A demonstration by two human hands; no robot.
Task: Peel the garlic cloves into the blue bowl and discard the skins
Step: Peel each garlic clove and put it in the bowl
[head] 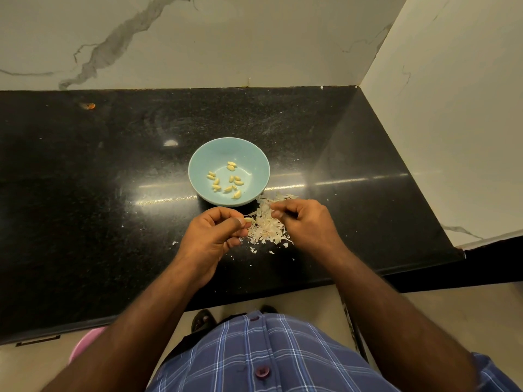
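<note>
Well along: peeled cloves in blue bowl beyond left hand, which pinches a clove; right hand curled over undiscarded skins, grip unclear.

Bowl on counter, cloves inside, skins just right-front of it

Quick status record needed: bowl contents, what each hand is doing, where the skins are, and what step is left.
bowl: blue bowl on the black counter, about a dozen peeled cloves inside
left hand: pinches one pale garlic clove at the fingertips
right hand: fingers curled at the skin pile; held piece cannot be told
skins: loose pile of skins on the counter between the hands, beside the bowl
left to do: skins not yet discarded
</note>
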